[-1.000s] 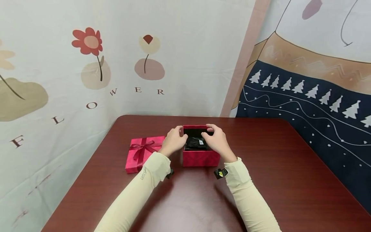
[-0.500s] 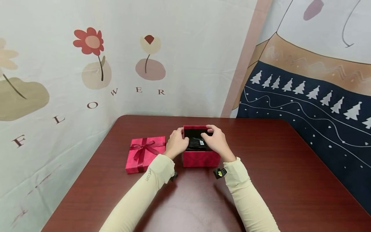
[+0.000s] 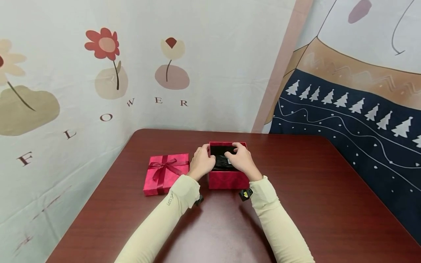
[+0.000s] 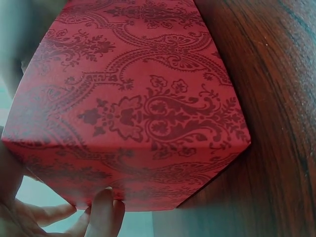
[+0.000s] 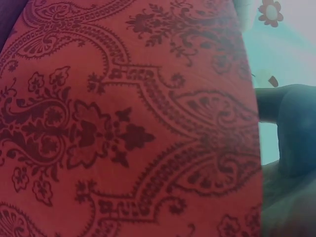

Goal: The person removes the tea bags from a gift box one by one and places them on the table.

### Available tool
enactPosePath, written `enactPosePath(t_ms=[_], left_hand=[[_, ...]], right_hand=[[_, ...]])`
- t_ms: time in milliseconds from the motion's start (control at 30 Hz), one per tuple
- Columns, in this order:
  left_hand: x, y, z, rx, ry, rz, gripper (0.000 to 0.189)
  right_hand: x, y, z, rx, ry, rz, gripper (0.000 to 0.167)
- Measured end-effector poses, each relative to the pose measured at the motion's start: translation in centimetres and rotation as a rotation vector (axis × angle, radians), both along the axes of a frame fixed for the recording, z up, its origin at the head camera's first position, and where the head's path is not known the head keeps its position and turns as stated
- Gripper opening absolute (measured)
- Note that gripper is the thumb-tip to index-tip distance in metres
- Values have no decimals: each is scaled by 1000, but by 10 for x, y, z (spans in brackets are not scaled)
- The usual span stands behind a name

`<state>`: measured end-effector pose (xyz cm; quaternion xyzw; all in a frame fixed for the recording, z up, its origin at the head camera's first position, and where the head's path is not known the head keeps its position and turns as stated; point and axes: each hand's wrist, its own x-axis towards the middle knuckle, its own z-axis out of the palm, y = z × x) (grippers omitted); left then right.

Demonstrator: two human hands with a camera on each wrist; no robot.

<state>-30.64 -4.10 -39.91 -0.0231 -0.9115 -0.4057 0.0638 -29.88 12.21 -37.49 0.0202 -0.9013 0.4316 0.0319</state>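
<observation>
A red gift box (image 3: 228, 180) with a darker damask pattern stands on the table, its top uncovered and its inside black. In it lies a glossy black plastic package (image 3: 221, 162), whose white label is partly covered by the right hand. My left hand (image 3: 202, 162) grips the box's left wall, thumb over the rim and fingers along the outside; in the left wrist view, its fingers (image 4: 103, 212) touch the patterned side. My right hand (image 3: 241, 157) is over the right part of the opening, fingers bent and spread from the thumb, which overlaps the package in the head view.
A red lid (image 3: 166, 173) with a dark red ribbon bow lies left of the box, close to the left forearm. The brown wooden table (image 3: 302, 190) reaches back to a wall hanging (image 3: 217, 65) printed with flowers and letters. A dark blue patterned cloth (image 3: 348, 138) hangs at the right.
My right hand has shifted left from the box's right edge, further over the opening and the package label. My left hand has come slightly right against the box's left side.
</observation>
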Motion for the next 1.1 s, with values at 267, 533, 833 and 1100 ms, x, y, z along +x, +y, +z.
enactPosePath(t_ms=[267,533,833,1100], left_hand=[[1,0,1,14,-17,2,51],[2,-1,1,16,-23,-3,51],[2,-1,0,25,-27,4,51],[1,1,0,21,-27,2,52]], right_hand=[[-5,-4,-2,61,-43,-5,60],[-12,-6,-4,158,-130,8,64],[-15,-7,-7,159,-146,25,63],[-15,-7,-7,124,-122,16,61]])
